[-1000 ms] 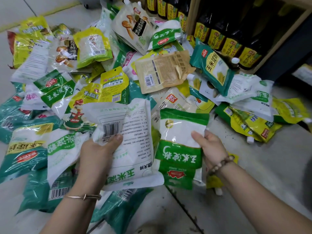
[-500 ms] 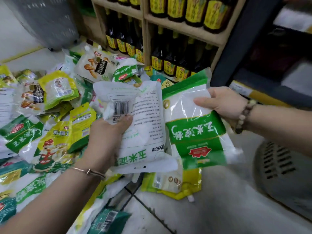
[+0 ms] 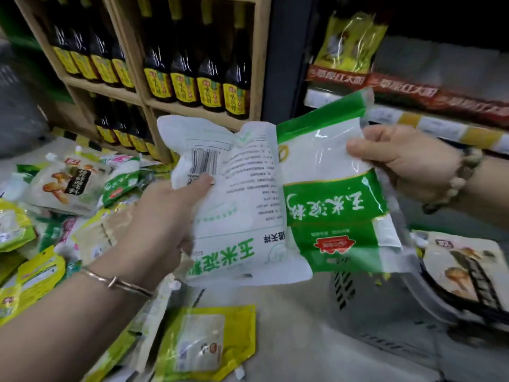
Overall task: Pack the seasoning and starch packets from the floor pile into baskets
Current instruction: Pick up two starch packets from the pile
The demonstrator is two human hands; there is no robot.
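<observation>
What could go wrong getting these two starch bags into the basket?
The right hand pinches the green starch bag only by one edge, so it might slip free. The left hand grips the white starch bag by one side; it could sag and miss the grey basket.

Two hands gripping two starch packets, left hand (image 3: 162, 216), right hand (image 3: 399, 158), white packet (image 3: 242, 202), green packet (image 3: 330, 194), one basket (image 3: 371, 304) sitting nearby.

left hand (image 3: 162, 216) grips white packet (image 3: 242, 213), right hand (image 3: 399, 158) grips green packet (image 3: 330, 188), thumbs in front
</observation>
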